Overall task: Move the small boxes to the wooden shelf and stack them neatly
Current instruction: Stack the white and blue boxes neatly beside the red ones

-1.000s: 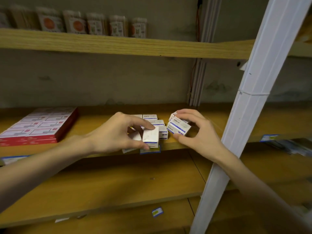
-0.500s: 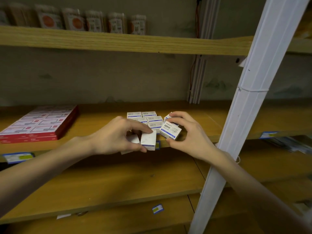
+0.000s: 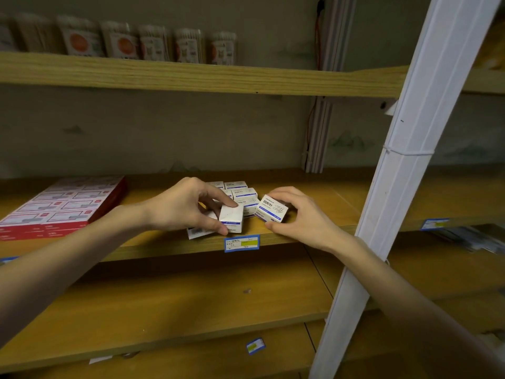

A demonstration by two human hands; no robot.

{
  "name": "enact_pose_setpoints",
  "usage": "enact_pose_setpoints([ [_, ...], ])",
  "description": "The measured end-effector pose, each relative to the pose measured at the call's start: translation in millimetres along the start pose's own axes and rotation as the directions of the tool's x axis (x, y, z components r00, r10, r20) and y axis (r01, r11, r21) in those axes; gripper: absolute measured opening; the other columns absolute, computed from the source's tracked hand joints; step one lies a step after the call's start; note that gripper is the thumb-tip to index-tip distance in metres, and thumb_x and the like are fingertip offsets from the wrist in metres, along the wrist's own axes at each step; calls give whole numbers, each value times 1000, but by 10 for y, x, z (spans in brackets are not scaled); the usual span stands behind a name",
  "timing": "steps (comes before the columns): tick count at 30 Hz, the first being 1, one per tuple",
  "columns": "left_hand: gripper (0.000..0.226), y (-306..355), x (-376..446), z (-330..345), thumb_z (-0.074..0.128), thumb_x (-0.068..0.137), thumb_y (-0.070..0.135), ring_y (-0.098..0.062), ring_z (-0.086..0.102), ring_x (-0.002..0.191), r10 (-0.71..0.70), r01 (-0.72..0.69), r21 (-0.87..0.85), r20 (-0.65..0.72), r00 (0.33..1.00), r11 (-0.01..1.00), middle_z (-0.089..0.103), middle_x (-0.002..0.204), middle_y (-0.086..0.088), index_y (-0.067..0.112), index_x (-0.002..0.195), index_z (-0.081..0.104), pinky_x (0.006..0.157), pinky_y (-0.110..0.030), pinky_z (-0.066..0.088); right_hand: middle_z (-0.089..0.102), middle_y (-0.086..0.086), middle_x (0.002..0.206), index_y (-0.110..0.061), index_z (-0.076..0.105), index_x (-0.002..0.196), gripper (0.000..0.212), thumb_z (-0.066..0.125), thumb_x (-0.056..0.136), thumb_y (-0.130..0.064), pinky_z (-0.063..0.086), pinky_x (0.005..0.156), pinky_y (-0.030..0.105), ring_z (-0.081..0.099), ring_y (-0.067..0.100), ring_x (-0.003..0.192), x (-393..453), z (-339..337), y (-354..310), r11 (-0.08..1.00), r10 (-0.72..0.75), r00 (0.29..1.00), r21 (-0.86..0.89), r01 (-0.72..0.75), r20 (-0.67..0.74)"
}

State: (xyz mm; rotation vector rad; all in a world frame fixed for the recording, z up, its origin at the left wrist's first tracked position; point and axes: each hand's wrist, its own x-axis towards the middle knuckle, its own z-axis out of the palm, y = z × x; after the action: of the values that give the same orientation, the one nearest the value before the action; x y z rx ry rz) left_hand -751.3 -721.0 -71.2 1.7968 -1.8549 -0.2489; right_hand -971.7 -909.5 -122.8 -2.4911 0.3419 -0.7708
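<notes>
Several small white boxes with blue stripes (image 3: pixel 244 193) lie in rows on the wooden shelf (image 3: pixel 322 206). My left hand (image 3: pixel 183 206) pinches one small box (image 3: pixel 231 218) on end at the shelf's front edge, forefinger on top and thumb below; another box (image 3: pixel 197 231) lies flat under the hand. My right hand (image 3: pixel 303 214) grips a tilted box (image 3: pixel 272 212) just right of the rows, fingers over its far side, thumb at its near corner.
A flat stack of red and white packs (image 3: pixel 62 203) lies on the same shelf at the left. A white slanted post (image 3: pixel 404 165) crosses in front of my right forearm. Packets (image 3: pixel 123 42) line the upper shelf. A blue price label (image 3: pixel 241 243) sticks to the shelf edge.
Both hands with their boxes have come down to the shelf's front edge. The right hand's box has moved left, closer to the rows.
</notes>
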Motion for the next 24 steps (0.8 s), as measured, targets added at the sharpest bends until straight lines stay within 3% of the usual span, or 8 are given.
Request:
enact_pose_setpoints([
  [6, 60, -166, -15, 15, 84, 73, 47, 9, 51, 128, 109, -105, 148, -19, 994, 983, 64, 132, 21, 33, 129, 68, 98, -11, 45, 53, -14, 136, -28, 58, 139, 60, 82, 84, -31, 48, 96, 23, 51, 1, 121, 49, 40, 21, 1000, 0, 1000, -25, 0, 11],
  [9, 63, -254, -23, 33, 78, 74, 57, 5, 50, 130, 128, -115, 191, -60, 990, 975, 61, 135, 18, 34, 132, 65, 103, -16, 45, 51, -12, 139, -28, 57, 140, 59, 80, 85, -31, 46, 99, 28, 50, 3, 123, 98, 73, 9, 999, 22, 1000, -38, -22, 7],
  [14, 63, -335, -43, 67, 79, 81, 48, 4, 53, 124, 93, -74, 211, -82, 992, 975, 58, 138, 20, 39, 139, 57, 98, -26, 52, 48, -9, 145, -27, 55, 142, 61, 78, 87, -35, 43, 109, 40, 44, 8, 131, 113, 104, 2, 997, 47, 999, -68, -47, -4],
  [17, 81, -325, -79, 134, 80, 83, 43, 0, 56, 121, 106, -80, 183, -136, 985, 980, 57, 139, 17, 38, 152, 40, 101, -31, 51, 45, -8, 150, -23, 53, 144, 66, 79, 85, -39, 40, 113, 45, 40, 10, 137, 84, 121, 14, 991, 72, 995, -109, -79, -69],
  [20, 90, -262, -119, 192, 78, 86, 37, -3, 51, 123, 147, -116, 174, -173, 974, 978, 49, 135, 15, 43, 157, 23, 100, -21, 45, 47, -8, 146, -20, 53, 143, 69, 80, 84, -41, 44, 109, 44, 44, 9, 131, 55, 133, -2, 989, 63, 993, -129, -76, -104],
  [24, 74, -165, -140, 260, 77, 84, 47, -3, 49, 122, 154, -116, 170, -232, 960, 979, 44, 129, 16, 43, 149, 41, 95, -18, 48, 51, -9, 127, -23, 51, 145, 69, 79, 85, -39, 45, 102, 41, 45, 7, 118, 24, 127, -59, 982, 15, 991, -187, -39, -131],
])
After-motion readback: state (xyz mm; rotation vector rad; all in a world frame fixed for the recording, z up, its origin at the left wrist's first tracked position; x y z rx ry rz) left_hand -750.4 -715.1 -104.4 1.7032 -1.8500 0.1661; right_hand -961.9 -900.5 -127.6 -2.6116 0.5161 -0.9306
